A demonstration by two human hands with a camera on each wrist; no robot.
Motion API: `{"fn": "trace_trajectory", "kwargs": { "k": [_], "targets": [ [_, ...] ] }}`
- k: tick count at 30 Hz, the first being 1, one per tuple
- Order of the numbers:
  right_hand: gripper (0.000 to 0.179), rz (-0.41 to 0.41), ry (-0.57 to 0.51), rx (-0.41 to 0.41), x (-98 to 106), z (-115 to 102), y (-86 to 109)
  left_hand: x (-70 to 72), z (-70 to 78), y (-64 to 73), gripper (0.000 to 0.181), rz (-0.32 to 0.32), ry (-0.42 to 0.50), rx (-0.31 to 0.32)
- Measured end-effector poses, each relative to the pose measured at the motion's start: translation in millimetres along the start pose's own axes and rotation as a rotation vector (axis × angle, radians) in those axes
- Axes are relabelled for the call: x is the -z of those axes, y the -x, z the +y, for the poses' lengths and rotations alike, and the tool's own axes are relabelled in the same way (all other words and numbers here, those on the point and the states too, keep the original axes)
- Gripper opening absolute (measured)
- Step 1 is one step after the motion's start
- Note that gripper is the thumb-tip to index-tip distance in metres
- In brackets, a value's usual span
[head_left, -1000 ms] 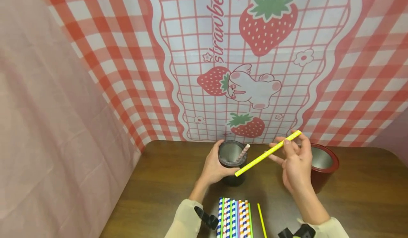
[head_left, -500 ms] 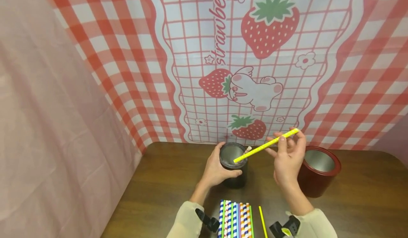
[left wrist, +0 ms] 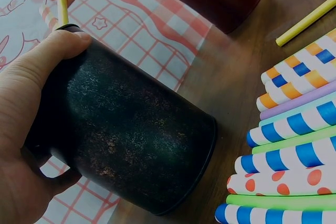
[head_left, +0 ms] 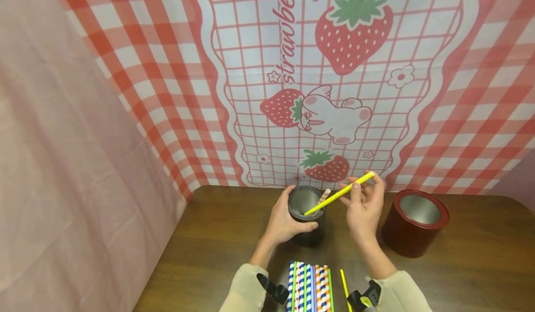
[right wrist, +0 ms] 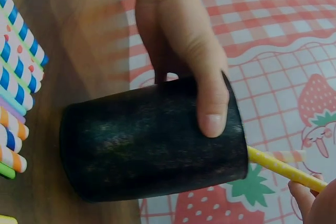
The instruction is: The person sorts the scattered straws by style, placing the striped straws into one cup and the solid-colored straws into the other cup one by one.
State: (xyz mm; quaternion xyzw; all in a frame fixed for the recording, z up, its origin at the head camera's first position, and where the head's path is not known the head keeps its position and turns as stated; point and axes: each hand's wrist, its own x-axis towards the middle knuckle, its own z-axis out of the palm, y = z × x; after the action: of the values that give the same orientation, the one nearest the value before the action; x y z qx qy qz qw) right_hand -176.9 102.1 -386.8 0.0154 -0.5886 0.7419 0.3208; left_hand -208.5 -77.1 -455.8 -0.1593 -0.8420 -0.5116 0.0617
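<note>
Yellow straw (head_left: 340, 194): swung toward 9 o'clock since a second ago, when its low end lay in front of the cup; now that end is in the cup's mouth, the rest slanting out toward 2 o'clock.
Right hand (head_left: 365, 212): has come away from the red pot (head_left: 411, 233); we pinch the yellow straw near its upper end, thumb against fingers.
Left hand (head_left: 284, 219): wrapped round the cup from 9 o'clock, thumb by the rim.
Cup (left wrist: 126, 119): black, mouth up; we cannot tell whether its base touches the worktop (head_left: 200, 251).
Pink straw (head_left: 323, 196): striped, in the cup, leaning to 1 o'clock.
Straw row (head_left: 310, 286): at the cup's 6 o'clock, with a spare straw (head_left: 344, 286) apart at 5; the red pot stands at 3.
Slip risk: we hold the yellow straw high, so its low end could swing and catch the rim.
Tangle risk: both straws slope alike, so a shallow push might nudge the pink one.
Tip risk: if our left grip slackened, a sideways shove could tilt the cup.
</note>
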Motion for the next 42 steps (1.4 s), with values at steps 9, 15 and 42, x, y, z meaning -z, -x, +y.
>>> {"fn": "trace_trajectory", "kwargs": {
  "k": [9,15,42],
  "targets": [
    [0.032,-0.036,0.107,0.002,-8,16,7.6,-0.8,1.2,0.0,0.109,0.002,0.007,-0.013],
    [0.034,-0.048,0.180,-0.009,-11,23,14.1,-0.8,0.4,0.1,0.109,0.006,0.022,-0.014],
    [0.029,-0.141,0.225,-0.161,7,19,29.7,-0.8,-1.1,-1.3,0.110,0.001,0.015,-0.002]
  ]
}}
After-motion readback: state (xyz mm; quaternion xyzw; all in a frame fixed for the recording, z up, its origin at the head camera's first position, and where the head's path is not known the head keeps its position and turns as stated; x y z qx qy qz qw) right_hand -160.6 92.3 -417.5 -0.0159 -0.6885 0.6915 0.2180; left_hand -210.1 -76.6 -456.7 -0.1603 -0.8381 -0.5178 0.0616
